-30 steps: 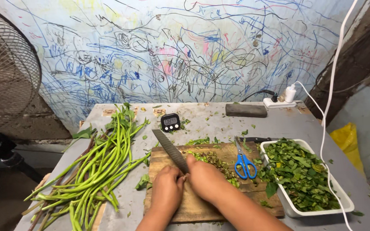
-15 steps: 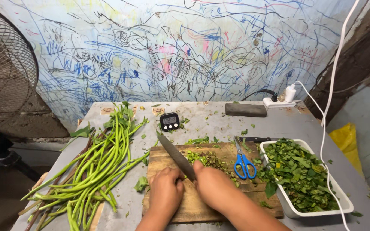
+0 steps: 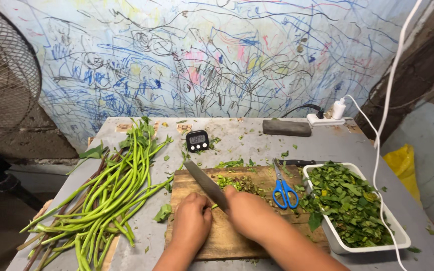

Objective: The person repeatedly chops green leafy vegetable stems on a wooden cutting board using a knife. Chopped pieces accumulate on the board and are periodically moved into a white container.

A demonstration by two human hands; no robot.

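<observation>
**Chopping station, head view**

- Right hand (image 3: 249,213): fingers closed round the handle of a broad kitchen knife (image 3: 206,183); the handle itself is hidden under the hand. The blade runs up and to the left over the wooden cutting board (image 3: 227,241), edge down.
- Left hand (image 3: 193,221): fingers curled narrow, pinning a thin green stem (image 3: 216,205) to the board just beside the blade. Whether the fingertips are tucked under cannot be told.
- Chopped greens (image 3: 242,184): a small heap on the board, on the far side of the blade, near the right hand.
- Uncut stems (image 3: 111,195): long green bundle on the grey table (image 3: 257,138), left of the board, well apart from the knife.
- White tray (image 3: 397,240): right of the board, filled with torn leaves.
- Blue-handled scissors (image 3: 283,186): lying on the board's right part, between the heap and the tray.
- Digital timer (image 3: 197,141), dark whetstone (image 3: 287,127): further back on the table.

Handling note (judgement): the stem is short and the holding fingers sit very close to the edge, so knuckles ought to lead and fingertips stay curled back. Short, even cuts with the tip kept low suit it. The heap looks ready to be cleared aside so cut pieces do not crowd the blade.
</observation>
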